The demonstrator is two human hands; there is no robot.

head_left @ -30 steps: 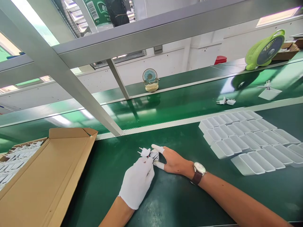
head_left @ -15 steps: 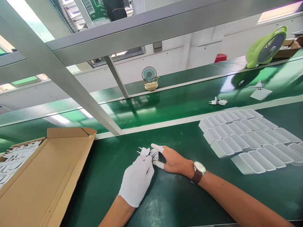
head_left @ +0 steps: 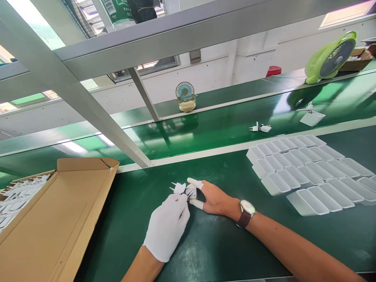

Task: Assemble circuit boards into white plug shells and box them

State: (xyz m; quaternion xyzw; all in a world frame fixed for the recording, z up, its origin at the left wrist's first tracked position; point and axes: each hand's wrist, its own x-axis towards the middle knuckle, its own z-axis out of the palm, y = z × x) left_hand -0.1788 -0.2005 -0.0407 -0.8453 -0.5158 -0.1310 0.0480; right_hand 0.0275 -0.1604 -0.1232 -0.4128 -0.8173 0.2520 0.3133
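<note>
My left hand (head_left: 167, 225), in a white glove, pinches a small white two-pin plug part (head_left: 179, 188) whose pins point up and left. My right hand (head_left: 212, 197), with white finger cots on thumb and forefinger and a watch at the wrist, grips a small pale box-shaped housing (head_left: 191, 192) from its right side. Dark strips, perhaps wires, show inside the housing. The two pieces are side by side just above the green work surface (head_left: 223, 246). Gloved fingertips partly cover where they meet, so I cannot tell how they join.
An open cardboard box (head_left: 58, 211) with rows of white parts lies at the left. White plastic trays (head_left: 311, 172) spread at the right. On the green belt (head_left: 211, 135) beyond lie a white plug assembly (head_left: 260, 127) and another white piece (head_left: 312, 117). A metal post (head_left: 96, 113) slants down at the left.
The white pieces on the belt have travelled left. My left hand has shifted slightly left and down; both hands keep their hold on the plug part and housing.
</note>
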